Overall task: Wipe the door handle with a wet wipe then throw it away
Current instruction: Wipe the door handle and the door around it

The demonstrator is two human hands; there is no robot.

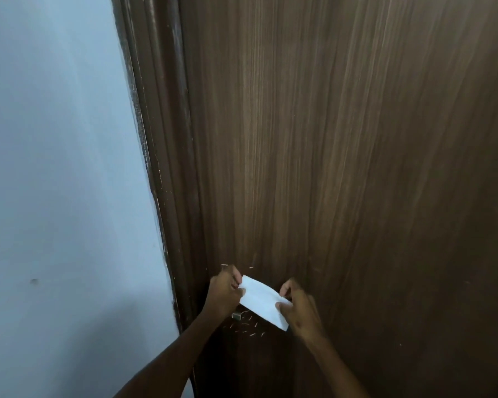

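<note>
Hands: left [224,294], right [298,307] pinch wipe [261,301] edges, before door [357,168].

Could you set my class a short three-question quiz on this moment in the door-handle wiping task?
1. True or false: the wet wipe is stretched between the left hand and the right hand.
2. What lies to the left of the wooden door?
A. a window
B. a pale blue wall
C. a shelf
3. Fill in: the small metal part glimpsed below the left hand is mostly ____ by the hands and wipe.

Key
1. True
2. B
3. hidden
</note>
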